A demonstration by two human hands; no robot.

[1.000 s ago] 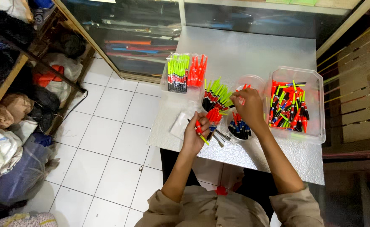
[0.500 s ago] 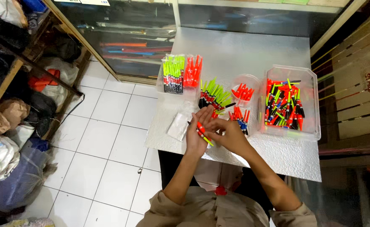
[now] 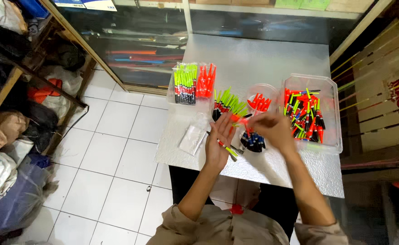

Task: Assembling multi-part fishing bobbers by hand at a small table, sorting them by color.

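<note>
Between both hands, orange-tipped float (image 3: 241, 119)

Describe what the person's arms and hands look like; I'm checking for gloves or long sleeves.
Both hands, left and right, are bare: no gloves, and no rings or watch that I can make out. The forearms are uncovered. Khaki-brown sleeves end near the elbows, seemingly rolled or short, on a matching shirt.

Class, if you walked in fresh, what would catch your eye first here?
Probably the clear plastic tub of orange, green and black floats at the table's right. Next, the neat packed rows of green and orange floats at the back left, and the left hand holding one slim float mid-table.
</note>
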